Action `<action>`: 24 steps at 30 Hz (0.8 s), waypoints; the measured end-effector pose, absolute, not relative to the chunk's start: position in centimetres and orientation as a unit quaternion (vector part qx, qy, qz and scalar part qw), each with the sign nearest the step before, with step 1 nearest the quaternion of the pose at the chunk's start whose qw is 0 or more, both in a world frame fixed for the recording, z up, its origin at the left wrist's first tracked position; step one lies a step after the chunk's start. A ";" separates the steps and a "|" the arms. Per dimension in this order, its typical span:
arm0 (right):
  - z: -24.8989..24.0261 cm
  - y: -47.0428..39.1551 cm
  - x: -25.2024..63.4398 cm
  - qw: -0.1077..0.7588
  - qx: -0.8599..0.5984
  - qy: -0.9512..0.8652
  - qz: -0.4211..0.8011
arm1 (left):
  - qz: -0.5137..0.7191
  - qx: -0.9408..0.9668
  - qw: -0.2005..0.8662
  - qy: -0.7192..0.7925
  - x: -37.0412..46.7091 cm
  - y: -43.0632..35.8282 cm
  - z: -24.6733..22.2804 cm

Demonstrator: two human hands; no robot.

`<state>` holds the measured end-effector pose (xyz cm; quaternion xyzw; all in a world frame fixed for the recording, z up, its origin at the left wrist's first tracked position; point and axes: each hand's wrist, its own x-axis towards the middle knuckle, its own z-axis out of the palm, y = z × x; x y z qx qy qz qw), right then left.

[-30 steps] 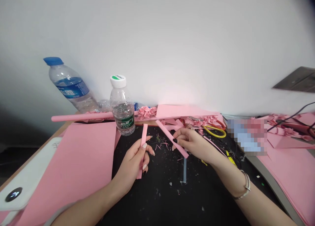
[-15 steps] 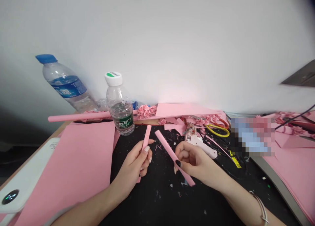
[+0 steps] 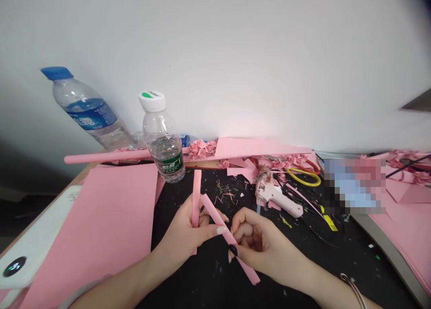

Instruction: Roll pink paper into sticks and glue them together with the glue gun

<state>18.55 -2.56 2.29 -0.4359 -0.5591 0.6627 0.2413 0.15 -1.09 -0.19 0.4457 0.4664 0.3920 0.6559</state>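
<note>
My left hand is closed around an upright pink paper strip, and its thumb tip also touches a second, slanted pink strip. Between thumb and fingers, my right hand pinches that second strip, which runs from upper left down to the lower right. The upper end of the slanted strip is close beside the upright one. Both hands are above the black mat. Part of the upright strip is hidden by my left hand.
Large pink sheets and a white device lie left. Two bottles, one clear with a white cap, one blue-labelled, stand behind. A glue gun, yellow-handled scissors, cables and paper roses are at the back and right.
My right hand has moved left and slightly down with its strip, bringing it to my left hand. The left thumb now reaches onto that strip. The view has shifted slightly.
</note>
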 end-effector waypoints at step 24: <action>2.0 -2.5 19.0 0.317 -0.430 -0.529 0.659 | 0.399 0.385 0.739 0.384 0.1 -1.3 -0.6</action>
